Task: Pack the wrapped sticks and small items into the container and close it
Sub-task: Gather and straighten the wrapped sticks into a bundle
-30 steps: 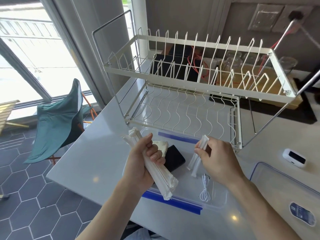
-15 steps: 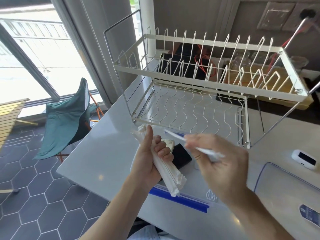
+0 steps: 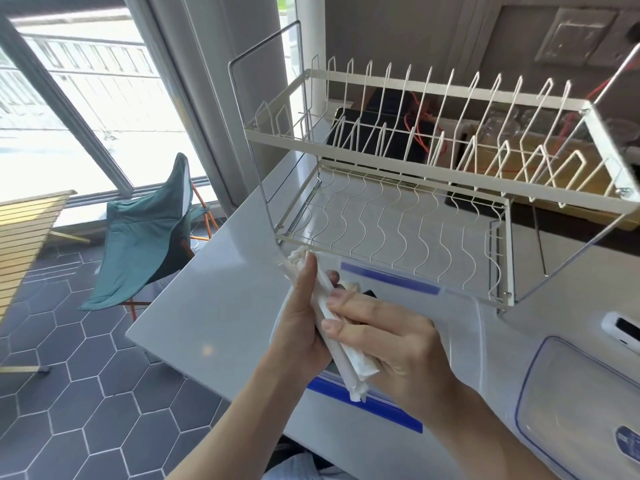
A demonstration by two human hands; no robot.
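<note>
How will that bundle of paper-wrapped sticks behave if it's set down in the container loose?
The wrapped sticks look thin and light, so probably easy to lift. They are round and held only by the left hand and right hand, so they may fan apart and roll inside the container. The paper ends look crumpled, likely soft.

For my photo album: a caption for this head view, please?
Both hands gather a bundle of wrapped sticks above an open container.

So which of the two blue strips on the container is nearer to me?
The bright blue strip below both hands; the paler blue strip lies by the rack.
</note>
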